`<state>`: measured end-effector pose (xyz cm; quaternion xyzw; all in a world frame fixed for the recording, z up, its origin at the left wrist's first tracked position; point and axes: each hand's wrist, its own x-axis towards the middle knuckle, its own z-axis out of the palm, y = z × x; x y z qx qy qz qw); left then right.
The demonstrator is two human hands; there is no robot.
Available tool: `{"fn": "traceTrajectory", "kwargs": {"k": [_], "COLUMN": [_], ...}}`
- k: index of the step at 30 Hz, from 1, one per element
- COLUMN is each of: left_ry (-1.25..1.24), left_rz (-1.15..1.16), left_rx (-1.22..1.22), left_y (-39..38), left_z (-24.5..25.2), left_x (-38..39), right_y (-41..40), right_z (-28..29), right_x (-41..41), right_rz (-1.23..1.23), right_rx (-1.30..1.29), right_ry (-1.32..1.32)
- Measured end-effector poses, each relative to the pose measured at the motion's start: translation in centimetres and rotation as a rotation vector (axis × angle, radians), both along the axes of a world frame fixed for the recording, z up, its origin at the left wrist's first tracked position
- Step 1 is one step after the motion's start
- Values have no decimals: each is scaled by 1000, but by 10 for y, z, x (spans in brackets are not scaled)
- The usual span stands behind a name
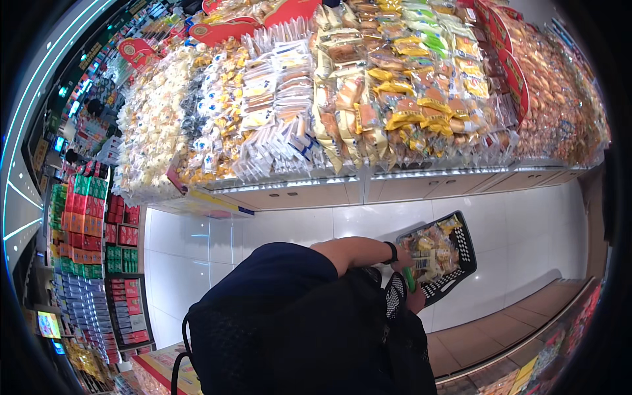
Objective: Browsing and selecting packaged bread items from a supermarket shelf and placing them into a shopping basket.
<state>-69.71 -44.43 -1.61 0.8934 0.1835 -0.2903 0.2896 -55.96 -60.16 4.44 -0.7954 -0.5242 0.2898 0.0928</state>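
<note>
A dark plastic shopping cart (468,242) with perforated walls stands on the floor in front of me. Several clear and yellow packets of packaged baked goods (432,252) lie inside it. My left hand (402,259), below a black wristband (392,252), is closed around the cart's green handle (409,279). Farther along the same handle is my right hand (416,299), closed at its lower end and partly hidden by my dark clothing and a black mesh item (395,295).
A long display counter (306,195) heaped with wrapped breads (345,91) and small snacks (158,108) runs along one side. Stacked boxes (86,217) fill shelves behind me. A brown ledge (498,323) borders the tiled floor (296,224) opposite the counter.
</note>
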Motion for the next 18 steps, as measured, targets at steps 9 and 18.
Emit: {"fn": "traceTrajectory", "kwargs": {"k": [9,18], "left_ry": [-73,-403], "left_rz": [74,-154], "left_rx": [-122,-132], "left_y": [-14,-52], "left_z": [-113,-7], "left_x": [-44,-117], "right_y": [-29,-63], "right_z": [1,-7], "right_x": [-63,-110], "right_rz": [-93,-179], "right_rx": [-193,-98], "right_ry": [-151,-189]}}
